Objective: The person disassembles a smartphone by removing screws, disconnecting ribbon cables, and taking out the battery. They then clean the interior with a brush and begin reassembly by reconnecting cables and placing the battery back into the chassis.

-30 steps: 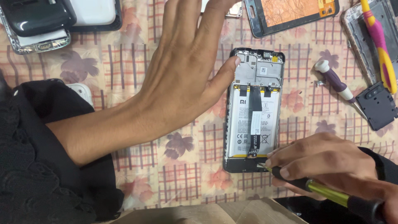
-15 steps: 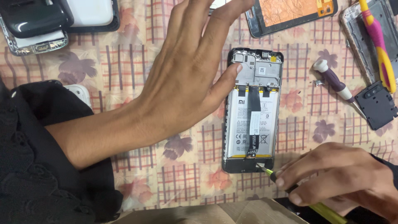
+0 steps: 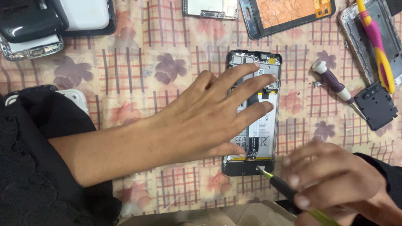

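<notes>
— What's the phone like?
— Back cover off, lying flat and lengthwise on the flowered checked cloth, top end away from the person. Black frame, a circuit board at the top, a pale battery in the middle with a black ribbon cable down it, part of it hidden.
— And the screwdriver?
— Yellow-green shaft with a black grip, slanted, its tip at the phone's bottom right corner

Black sleeves on both arms, lace-textured on left.
</notes>
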